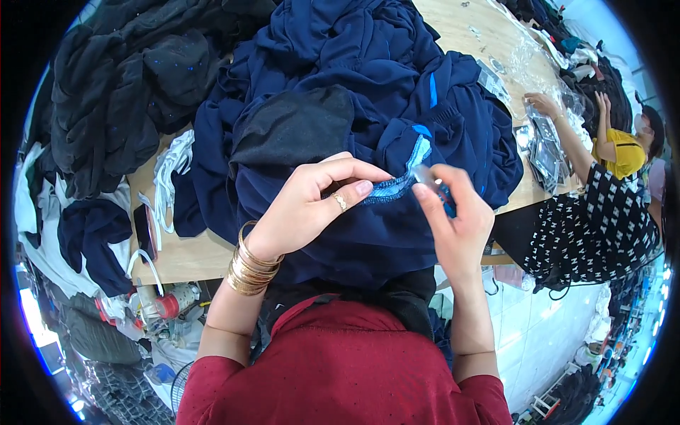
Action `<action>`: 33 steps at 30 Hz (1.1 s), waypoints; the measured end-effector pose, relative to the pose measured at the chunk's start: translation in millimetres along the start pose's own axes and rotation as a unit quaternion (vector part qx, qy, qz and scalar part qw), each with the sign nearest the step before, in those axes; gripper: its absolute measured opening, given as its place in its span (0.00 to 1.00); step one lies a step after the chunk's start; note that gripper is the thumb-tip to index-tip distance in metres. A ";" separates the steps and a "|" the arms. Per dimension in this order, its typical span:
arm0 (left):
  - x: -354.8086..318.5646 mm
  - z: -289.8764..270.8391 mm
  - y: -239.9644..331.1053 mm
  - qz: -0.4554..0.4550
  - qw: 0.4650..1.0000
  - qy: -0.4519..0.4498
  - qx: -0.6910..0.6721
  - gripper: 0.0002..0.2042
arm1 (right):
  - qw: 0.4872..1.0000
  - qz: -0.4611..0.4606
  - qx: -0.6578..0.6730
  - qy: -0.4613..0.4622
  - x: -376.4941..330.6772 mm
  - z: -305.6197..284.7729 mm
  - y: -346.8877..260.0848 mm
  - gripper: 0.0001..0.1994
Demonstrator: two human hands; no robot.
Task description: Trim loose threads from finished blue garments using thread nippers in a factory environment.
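Note:
A heap of navy-blue garments [354,57] spreads over the table in front of me. At its near side my left hand [312,202] pinches a narrow light-blue strip with dark stitched edges [388,191] between thumb and fingers. That strip runs up to the right along the navy cloth. My right hand [460,219] is closed on what look like small thread snips [423,177], their silvery end blurred against the strip and a blue part showing under the fingers. A black cloth panel [297,124] lies on the heap, just beyond my left hand.
Black garments [127,85] are piled at the far left. White straps [173,177] and a phone [145,230] rest on the wooden table [212,248]. Clear plastic packets [545,152] lie at the right, beside a co-worker's hand [544,105]. Another person in yellow [623,152] is farther right.

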State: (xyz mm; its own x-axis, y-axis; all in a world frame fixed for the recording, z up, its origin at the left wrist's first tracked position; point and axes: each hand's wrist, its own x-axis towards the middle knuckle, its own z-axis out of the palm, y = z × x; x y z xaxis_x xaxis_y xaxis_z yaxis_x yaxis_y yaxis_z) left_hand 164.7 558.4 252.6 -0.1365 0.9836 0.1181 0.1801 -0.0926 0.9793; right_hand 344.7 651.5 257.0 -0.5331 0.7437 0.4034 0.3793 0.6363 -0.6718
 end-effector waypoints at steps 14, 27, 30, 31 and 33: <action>-3.5 6.1 11.2 0.029 0.996 0.024 0.078 0.08 | 0.995 -0.062 0.063 -0.039 7.8 -2.7 6.5 0.09; 3.1 12.7 -16.5 0.267 0.920 0.184 0.222 0.10 | 0.966 -0.256 0.007 0.032 0.4 5.5 17.0 0.13; 3.0 12.6 -19.8 0.290 0.913 0.182 0.224 0.10 | 0.965 -0.261 -0.003 0.038 -1.3 5.9 18.4 0.14; 2.6 12.9 -20.7 0.291 0.913 0.182 0.222 0.10 | 0.964 -0.265 -0.004 0.040 -1.2 6.3 18.3 0.14; 3.5 13.1 -21.9 0.291 0.913 0.183 0.221 0.10 | 0.963 -0.268 -0.005 0.041 0.0 7.0 17.9 0.14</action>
State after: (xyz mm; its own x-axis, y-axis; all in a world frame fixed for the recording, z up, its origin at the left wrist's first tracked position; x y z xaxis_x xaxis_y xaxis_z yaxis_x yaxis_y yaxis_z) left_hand 173.0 566.0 229.4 -0.1938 0.6628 0.7232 0.6896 -0.4323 0.5810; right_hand 346.2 661.4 240.7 -0.5921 0.3223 0.7386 0.0741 0.9344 -0.3484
